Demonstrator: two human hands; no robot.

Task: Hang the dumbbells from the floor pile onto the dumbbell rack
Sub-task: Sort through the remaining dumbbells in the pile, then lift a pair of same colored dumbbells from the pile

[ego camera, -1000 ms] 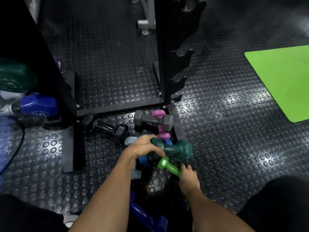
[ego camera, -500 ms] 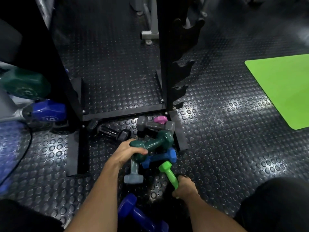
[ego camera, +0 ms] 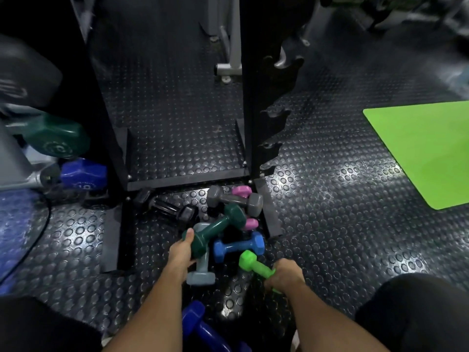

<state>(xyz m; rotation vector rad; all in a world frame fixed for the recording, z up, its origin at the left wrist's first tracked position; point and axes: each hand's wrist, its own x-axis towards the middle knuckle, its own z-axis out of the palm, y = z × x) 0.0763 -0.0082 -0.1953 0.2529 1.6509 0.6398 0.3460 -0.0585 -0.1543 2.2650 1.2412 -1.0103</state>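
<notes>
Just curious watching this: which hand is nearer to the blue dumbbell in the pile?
About even; perhaps the left. The left hand grips the dark green dumbbell just left of the blue dumbbell. The right hand holds the lime green dumbbell below and to its right.

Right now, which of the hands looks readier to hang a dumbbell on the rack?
Probably the right hand: it grips the bright green dumbbell by its handle, near the notched upright. The left hand only holds the dark green dumbbell by one end.

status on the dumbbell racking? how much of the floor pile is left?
Done: nothing visibly racked; the dumbbell rack pegs in view are bare. In hand: left hand grips the dark green dumbbell, right hand the lime green dumbbell. Left: grey, pink, blue, black and light grey dumbbells on the floor.
</notes>
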